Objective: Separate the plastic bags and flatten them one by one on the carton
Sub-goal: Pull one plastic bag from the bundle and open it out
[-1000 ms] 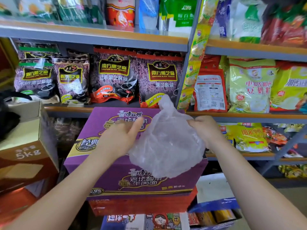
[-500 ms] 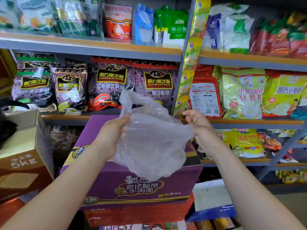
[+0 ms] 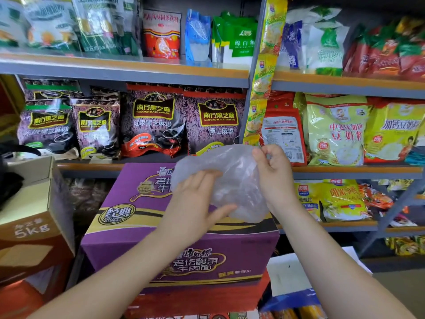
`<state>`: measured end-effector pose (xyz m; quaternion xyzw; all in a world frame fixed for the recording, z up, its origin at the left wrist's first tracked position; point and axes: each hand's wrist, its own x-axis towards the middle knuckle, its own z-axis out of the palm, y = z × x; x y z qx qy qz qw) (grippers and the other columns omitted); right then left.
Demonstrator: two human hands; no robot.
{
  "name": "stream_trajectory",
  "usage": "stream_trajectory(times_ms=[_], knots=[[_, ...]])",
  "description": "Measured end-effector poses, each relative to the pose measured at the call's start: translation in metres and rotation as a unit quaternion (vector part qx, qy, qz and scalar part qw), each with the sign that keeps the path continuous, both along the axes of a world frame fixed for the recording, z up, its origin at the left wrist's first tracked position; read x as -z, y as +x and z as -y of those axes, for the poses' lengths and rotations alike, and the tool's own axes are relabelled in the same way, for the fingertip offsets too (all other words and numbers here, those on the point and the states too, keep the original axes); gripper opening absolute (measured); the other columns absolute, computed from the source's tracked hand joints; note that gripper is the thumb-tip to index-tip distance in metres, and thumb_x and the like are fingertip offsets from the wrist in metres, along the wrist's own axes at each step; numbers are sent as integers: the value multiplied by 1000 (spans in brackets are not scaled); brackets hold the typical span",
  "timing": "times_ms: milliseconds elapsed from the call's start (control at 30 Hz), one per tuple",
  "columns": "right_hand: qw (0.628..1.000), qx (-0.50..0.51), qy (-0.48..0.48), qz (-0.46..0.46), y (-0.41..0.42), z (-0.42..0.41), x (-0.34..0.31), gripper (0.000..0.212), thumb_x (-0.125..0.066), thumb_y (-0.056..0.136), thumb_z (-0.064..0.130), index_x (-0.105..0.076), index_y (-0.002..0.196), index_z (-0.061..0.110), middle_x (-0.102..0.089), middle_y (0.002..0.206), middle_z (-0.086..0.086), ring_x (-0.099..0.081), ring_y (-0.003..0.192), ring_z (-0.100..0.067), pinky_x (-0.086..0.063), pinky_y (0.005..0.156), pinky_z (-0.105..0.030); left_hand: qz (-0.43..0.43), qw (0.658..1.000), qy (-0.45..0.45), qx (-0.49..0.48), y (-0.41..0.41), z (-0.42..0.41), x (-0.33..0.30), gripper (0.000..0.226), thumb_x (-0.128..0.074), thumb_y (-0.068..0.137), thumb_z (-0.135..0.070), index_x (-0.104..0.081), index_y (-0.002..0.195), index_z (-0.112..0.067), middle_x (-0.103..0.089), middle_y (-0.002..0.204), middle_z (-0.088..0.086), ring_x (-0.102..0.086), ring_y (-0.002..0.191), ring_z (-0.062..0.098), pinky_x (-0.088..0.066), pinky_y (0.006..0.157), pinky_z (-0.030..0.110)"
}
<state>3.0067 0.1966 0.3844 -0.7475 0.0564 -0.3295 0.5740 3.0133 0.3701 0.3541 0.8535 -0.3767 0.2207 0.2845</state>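
Two bare hands work a crumpled clear plastic bag (image 3: 232, 178) in the head view, the only view given. Much of the bag is hard to make out: it is see-through, its edges blur into the purple carton (image 3: 142, 229) and the shelf packets behind, and whether it is one bag or several stuck together cannot be told. Part of it is covered by the left hand (image 3: 195, 203), whose fingers disappear into the folds while the thumb points toward 3 o'clock under the bag. The right hand (image 3: 273, 176), at 3 o'clock of the bag, pinches its upper edge between thumb and curled fingers. The bag is bunched and wrinkled, not flat, and sits over the carton's far right part; whether it touches the carton top cannot be told. A brown box (image 3: 34, 229) at 9 o'clock is cut off by the frame.
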Motion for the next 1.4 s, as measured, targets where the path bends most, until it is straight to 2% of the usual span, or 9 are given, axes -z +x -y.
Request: stream_trajectory(times_ms=[233, 333, 433, 667, 833, 967, 1100, 1200, 1400], knots=[[947, -142, 279, -74, -10, -3, -25, 32, -63, 82, 37, -64, 109, 19, -67, 109, -8, -64, 102, -25, -52, 88, -43, 14, 993, -114, 23, 12, 5, -12, 37, -43, 88, -37, -58, 104, -8, -64, 96, 5, -49, 89, 10, -33, 73, 15], [940, -254, 225, -40, -18, 10, -28, 34, -70, 70, 10, -65, 103, 15, -69, 93, -6, -67, 85, -20, -55, 74, -31, -35, 981, -190, 16, 14, 0, -18, 21, -41, 91, -27, -58, 89, -15, -60, 74, -5, -51, 70, -1, -34, 62, 5], [971, -188, 137, -52, -19, 25, -25, 25, -60, 77, -5, -66, 89, 16, -72, 75, 0, -67, 67, -14, -52, 63, -26, -113, 950, -291, 14, 22, -10, -20, 17, -40, 88, -35, -53, 80, -28, -60, 66, -8, -50, 63, -5, -36, 57, 9], [993, -89, 58, -51, -13, 27, -17, 20, -72, 74, 18, -60, 80, 3, -62, 78, -11, -59, 74, -23, -45, 71, -37, -306, 912, -248, 111, 33, -18, -19, 31, -41, 69, 12, -59, 77, -12, -64, 69, -4, -55, 59, 14, -43, 51, 21], [977, 23, -207, 32, -19, -4, -24, 28, -63, 71, 20, -41, 60, 7, -34, 57, 1, -29, 58, -7, -25, 53, -28, -96, 969, -184, 130, 4, 1, -52, 34, -47, 76, -35, -59, 101, -15, -63, 100, -5, -58, 96, 6, -43, 85, 18], [956, -61, -264, 113, -30, -28, -22, 8, -59, 74, 18, -57, 79, 12, -58, 79, 3, -49, 72, -7, -38, 65, -18, -32, 970, -222, 95, -12, 18, -57, 29, -56, 78, -41, -55, 99, -21, -60, 95, -4, -55, 90, 3, -42, 78, 14], [939, -245, -229, 74, -37, -18, -4, 34, -54, 81, 28, -51, 115, 30, -57, 117, 14, -51, 115, -2, -37, 100, -19, -62, 960, -267, 54, 1, 5, -41, 11, -63, 82, -30, -52, 83, -30, -56, 78, -14, -48, 69, -5, -34, 64, 9], [964, -199, -178, 9, -37, -2, 20, 45, -56, 79, 42, -43, 121, 38, -52, 129, 11, -45, 125, -4, -35, 107, -32, -108, 948, -300, 1, 11, -4, -24, 18, -62, 84, -22, -51, 75, -31, -56, 66, -17, -44, 57, -2, -32, 56, 14], [861, -141, -424, -243, -43, -10, 65, 119, -53, 50, 80, -15, 148, 23, -11, 156, 6, -16, 142, -14, -24, 114, -34, -99, 936, -327, -86, 19, -10, -13, 9, -58, 88, -10, -53, 82, -14, -52, 70, -16, -46, 57, -9, -33, 56, 7]])
